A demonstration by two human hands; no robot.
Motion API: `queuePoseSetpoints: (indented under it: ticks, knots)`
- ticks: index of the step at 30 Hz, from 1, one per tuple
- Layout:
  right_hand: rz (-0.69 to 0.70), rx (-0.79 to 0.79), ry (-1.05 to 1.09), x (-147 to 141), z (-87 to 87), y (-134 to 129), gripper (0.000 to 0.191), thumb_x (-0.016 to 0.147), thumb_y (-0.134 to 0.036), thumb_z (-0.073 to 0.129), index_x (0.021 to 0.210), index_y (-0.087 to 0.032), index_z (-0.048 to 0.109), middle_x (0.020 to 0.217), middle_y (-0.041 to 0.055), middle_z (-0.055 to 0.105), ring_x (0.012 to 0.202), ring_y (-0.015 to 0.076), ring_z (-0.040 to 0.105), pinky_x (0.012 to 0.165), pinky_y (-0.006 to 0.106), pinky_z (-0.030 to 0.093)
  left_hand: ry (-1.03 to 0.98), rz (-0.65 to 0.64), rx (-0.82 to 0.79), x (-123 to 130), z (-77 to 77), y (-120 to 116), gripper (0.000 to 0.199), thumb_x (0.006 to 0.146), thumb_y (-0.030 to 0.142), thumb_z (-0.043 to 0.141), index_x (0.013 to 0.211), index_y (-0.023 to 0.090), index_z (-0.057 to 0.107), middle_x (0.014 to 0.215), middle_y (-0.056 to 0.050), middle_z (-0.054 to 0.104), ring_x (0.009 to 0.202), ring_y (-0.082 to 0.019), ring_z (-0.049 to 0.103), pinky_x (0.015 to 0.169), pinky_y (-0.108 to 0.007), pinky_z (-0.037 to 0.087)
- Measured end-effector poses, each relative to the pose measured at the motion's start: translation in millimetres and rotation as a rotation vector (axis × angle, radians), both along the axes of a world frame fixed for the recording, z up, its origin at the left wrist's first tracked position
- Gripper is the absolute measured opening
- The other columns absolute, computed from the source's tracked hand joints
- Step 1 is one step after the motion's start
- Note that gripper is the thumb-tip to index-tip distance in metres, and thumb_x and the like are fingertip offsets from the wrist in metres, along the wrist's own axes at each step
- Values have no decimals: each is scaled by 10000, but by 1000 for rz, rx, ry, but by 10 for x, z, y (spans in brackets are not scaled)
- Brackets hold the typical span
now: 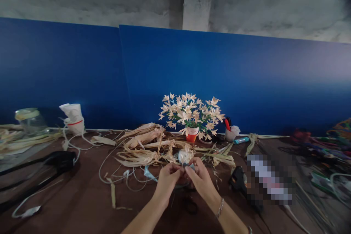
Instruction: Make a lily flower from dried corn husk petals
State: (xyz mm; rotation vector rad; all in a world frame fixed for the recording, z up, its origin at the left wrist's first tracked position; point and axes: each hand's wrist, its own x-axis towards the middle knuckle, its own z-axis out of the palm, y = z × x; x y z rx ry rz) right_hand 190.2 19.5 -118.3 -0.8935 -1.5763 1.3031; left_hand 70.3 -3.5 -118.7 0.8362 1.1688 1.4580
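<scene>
My left hand (170,176) and my right hand (199,176) meet at the centre above the brown table. Their fingertips pinch a small bluish-grey piece (189,166) between them; its exact shape is too small to tell. Just beyond the fingers lies a pale round object (184,156) with light husk pieces over it. Dried husks (145,157) are spread behind and to the left of my hands. Farther back, a bunch of cream husk-like flowers (186,111) stands in an orange and white cup (192,134).
A black glue gun (239,181) lies right of my hands, near a blurred-out strip (270,181). White cables run at left, by a black frame (61,161), paper cups (74,120) and a glass jar (32,120). Coloured wires (323,146) lie far right. A blue panel (175,69) stands behind.
</scene>
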Motion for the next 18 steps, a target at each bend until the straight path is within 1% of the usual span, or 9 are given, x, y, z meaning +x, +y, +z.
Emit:
queuePoseSetpoints:
  ticks: [2,5,9,13,15,18]
  knots:
    - [21,-10,34,24,25,-30,152,792,-362,420,782,-212,400,547,-67,404,421,71,336,391,184,288,-16,-3,1,-18,-33,19,137,554,233,640,559,137,543,463,23,572,416,-96,506,429,-192,370]
    - [13,8,22,51,38,-45,135,801,-325,392,730,-210,390,585,-59,389,476,81,353,450,194,323,-13,8,-13,-30,-26,18,135,559,230,636,558,133,543,456,19,576,390,-80,478,397,-173,330]
    - [-4,133,-115,44,44,-20,126,798,-292,408,707,-204,413,587,-51,406,521,91,380,503,200,332,-4,29,-19,-21,37,-12,96,564,209,616,563,135,555,484,9,601,430,-96,514,424,-178,354]
    - [-14,270,-220,18,58,-4,111,786,-277,442,720,-196,480,642,-18,483,588,116,438,557,218,347,36,63,-14,-10,55,-20,75,538,178,610,523,144,545,415,38,543,393,-94,484,409,-185,347]
    - [-29,299,-238,11,55,1,134,786,-288,445,704,-192,492,650,-5,507,602,128,460,573,227,355,75,83,-1,0,50,-21,68,532,164,603,510,149,541,404,44,526,394,-96,480,411,-187,346]
    - [-58,290,-246,8,33,16,167,787,-319,448,689,-190,491,639,1,518,599,135,472,561,228,359,131,104,21,24,45,-29,63,530,158,599,507,151,541,425,39,538,427,-105,498,443,-193,369]
